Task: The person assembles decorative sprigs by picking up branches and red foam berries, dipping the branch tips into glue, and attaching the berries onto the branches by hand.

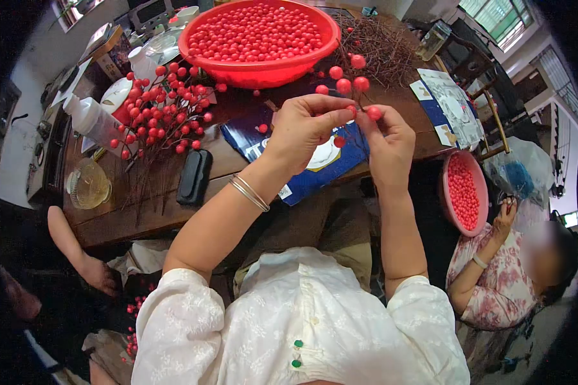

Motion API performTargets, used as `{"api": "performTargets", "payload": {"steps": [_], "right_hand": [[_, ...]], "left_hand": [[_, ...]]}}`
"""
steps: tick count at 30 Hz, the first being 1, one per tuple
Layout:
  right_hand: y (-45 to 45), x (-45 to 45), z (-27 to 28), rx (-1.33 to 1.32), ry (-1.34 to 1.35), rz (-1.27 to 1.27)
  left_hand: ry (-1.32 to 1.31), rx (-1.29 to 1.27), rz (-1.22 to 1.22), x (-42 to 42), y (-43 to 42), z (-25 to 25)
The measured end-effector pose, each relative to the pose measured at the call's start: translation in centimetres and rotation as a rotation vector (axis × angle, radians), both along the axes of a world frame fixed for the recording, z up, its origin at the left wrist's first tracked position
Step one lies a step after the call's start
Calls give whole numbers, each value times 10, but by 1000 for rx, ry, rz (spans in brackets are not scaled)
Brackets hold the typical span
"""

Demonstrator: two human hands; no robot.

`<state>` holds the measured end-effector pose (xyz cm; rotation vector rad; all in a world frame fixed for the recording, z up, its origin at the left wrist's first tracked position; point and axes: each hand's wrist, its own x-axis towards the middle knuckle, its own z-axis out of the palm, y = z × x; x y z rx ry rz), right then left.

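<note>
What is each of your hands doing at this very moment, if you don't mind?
Left hand: closed, fingertips pinching a red berry.
Right hand: closed, holding the berry branch.

Forward of my left grip [350,108] and right grip [372,117], the basin [257,76] blocks the way. Twigs [382,51] obstruct the far right. To my left, the berry bunch [157,115] closes off a direct reach, its stems trailing nearward beside the case [194,176]. Passage noted: a narrow strip of tabletop [423,142] between my right grip and the papers [453,106]; another between the case and my left forearm [234,215].
</note>
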<state>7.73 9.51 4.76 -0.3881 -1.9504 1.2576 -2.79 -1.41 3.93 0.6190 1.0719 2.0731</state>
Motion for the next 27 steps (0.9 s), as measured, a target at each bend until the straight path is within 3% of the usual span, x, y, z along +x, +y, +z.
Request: {"api": "performTargets", "payload": {"steps": [4, 6, 11, 17, 21, 27], "right_hand": [[4, 5, 3, -243, 56, 68], [9, 9, 5, -394, 114, 113], [13, 12, 3, -590, 200, 175], [4, 22, 1, -633, 103, 209], [1, 19, -16, -609, 44, 325], [15, 27, -8, -542, 5, 497]], "left_hand": [[67, -32, 19, 8, -3, 13], [194, -91, 158, 12, -8, 16], [107, -93, 93, -2, -21, 12], [-7, -72, -8, -6, -15, 12], [151, -119, -21, -8, -18, 12], [94, -124, -129, -10, -18, 1]]}}
